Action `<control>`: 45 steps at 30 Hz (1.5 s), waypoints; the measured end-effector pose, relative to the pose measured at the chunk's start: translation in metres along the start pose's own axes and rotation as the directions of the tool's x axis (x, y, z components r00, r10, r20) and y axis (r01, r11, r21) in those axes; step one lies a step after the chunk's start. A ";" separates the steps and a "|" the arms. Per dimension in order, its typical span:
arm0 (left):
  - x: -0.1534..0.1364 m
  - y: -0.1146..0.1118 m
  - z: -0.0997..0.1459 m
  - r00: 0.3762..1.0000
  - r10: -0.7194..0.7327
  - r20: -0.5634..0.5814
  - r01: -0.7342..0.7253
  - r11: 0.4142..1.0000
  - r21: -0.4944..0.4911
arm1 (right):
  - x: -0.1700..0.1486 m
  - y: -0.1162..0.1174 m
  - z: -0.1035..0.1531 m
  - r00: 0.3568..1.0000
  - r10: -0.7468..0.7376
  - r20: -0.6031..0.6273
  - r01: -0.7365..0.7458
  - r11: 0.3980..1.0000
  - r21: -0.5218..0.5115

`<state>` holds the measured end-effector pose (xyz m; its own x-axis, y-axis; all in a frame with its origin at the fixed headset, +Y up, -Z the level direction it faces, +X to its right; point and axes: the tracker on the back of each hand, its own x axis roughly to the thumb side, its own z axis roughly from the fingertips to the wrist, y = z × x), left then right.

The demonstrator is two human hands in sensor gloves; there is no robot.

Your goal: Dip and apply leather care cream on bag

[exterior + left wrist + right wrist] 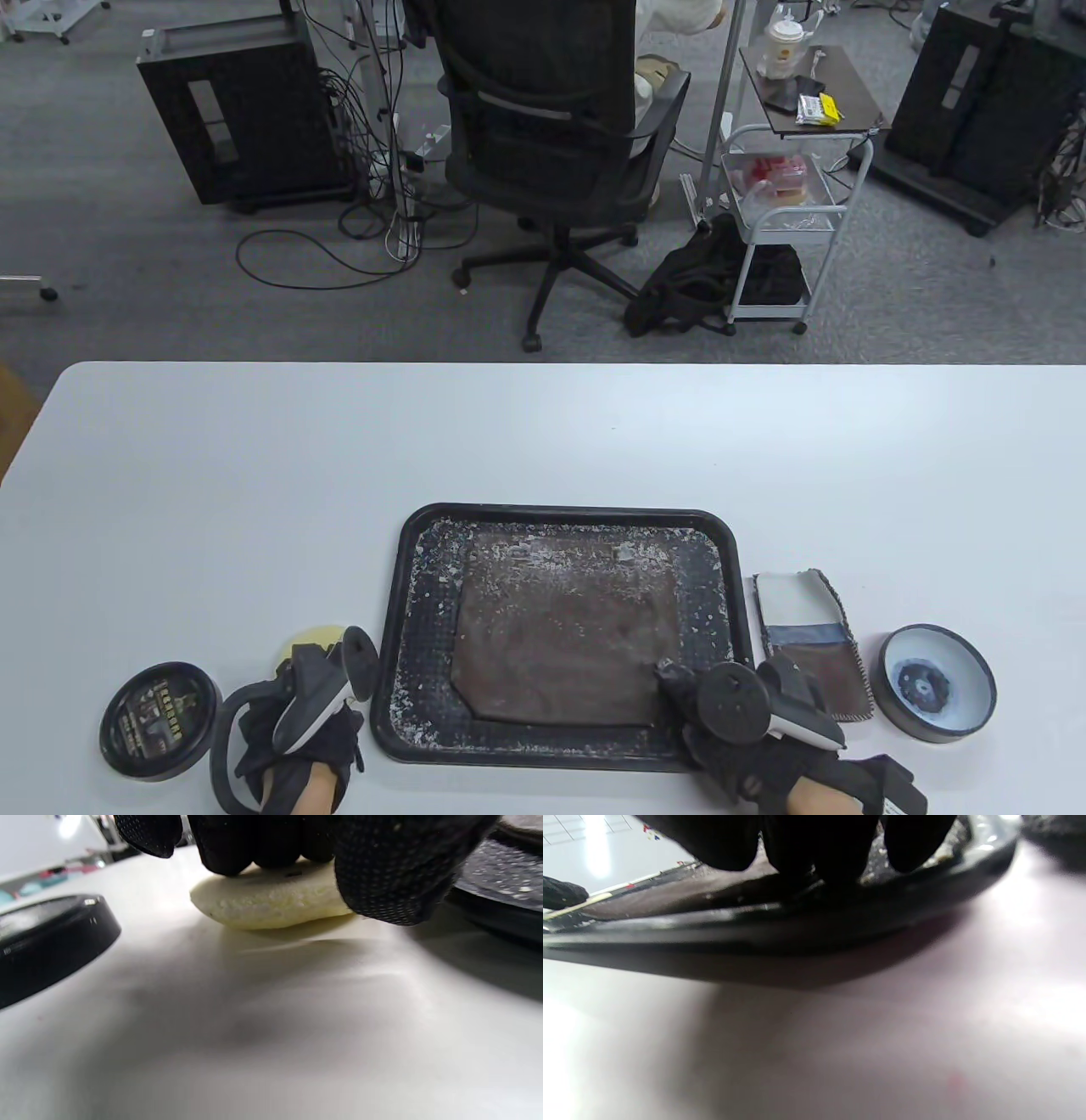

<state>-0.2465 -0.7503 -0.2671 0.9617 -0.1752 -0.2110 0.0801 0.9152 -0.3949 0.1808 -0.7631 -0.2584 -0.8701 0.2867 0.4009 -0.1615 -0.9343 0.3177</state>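
Observation:
A brown leather bag (568,637), flecked with white, lies flat in a black tray (568,512). Left of the tray, a pale yellow sponge (314,635) lies on the table. My left hand (307,658) grips it: in the left wrist view the fingers (263,844) lie on top of the sponge (271,906) and the thumb presses its side. My right hand (674,683) rests its fingertips (818,853) over the tray's near right rim (780,929), on the bag's corner. An open cream tin (935,683) stands at the far right.
The tin's black lid (159,720) lies left of my left hand, close to the sponge. A folded cloth (810,645) lies between the tray and the tin. A black cable (222,747) loops beside my left wrist. An office chair (551,127) and a cart (789,212) stand beyond the table.

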 end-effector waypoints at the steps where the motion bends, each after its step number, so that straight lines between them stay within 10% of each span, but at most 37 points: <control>1: -0.002 0.000 0.001 1.000 0.021 0.012 -0.020 1.000 -0.010 | 0.001 -0.004 0.003 1.000 -0.004 0.021 0.005 0.999 -0.038; 7: -0.004 0.011 0.011 0.992 0.113 0.049 -0.118 0.986 0.117 | -0.010 -0.044 0.033 0.999 -0.031 0.016 0.034 0.913 -0.405; 14: -0.002 0.018 0.018 0.985 0.145 0.089 -0.163 0.956 0.244 | -0.101 -0.080 0.089 0.903 -0.217 -0.370 -0.112 0.713 -0.692; 20: 0.001 0.021 0.021 0.982 0.152 0.116 -0.179 0.943 0.281 | -0.166 -0.080 0.132 0.656 -0.467 -0.593 -0.177 0.669 -0.722; 30: 0.001 0.021 0.020 0.978 0.154 0.140 -0.190 0.936 0.296 | -0.217 -0.045 0.143 0.272 -0.538 -0.798 -0.016 0.827 -0.563; 40: -0.008 0.019 0.014 0.972 0.194 0.133 -0.225 0.932 0.284 | -0.223 -0.039 0.136 0.229 -0.441 -0.868 -0.061 0.883 -0.465; 45: -0.022 0.021 0.007 0.966 0.242 0.094 -0.259 0.916 0.306 | -0.215 -0.053 0.138 0.294 -0.513 -0.806 -0.129 0.815 -0.566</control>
<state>-0.2644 -0.7243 -0.2644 0.9727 0.0860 -0.2155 -0.0954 0.9949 -0.0337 0.4409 -0.7456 -0.2426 -0.5487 0.3932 -0.7378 -0.2827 -0.9178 -0.2789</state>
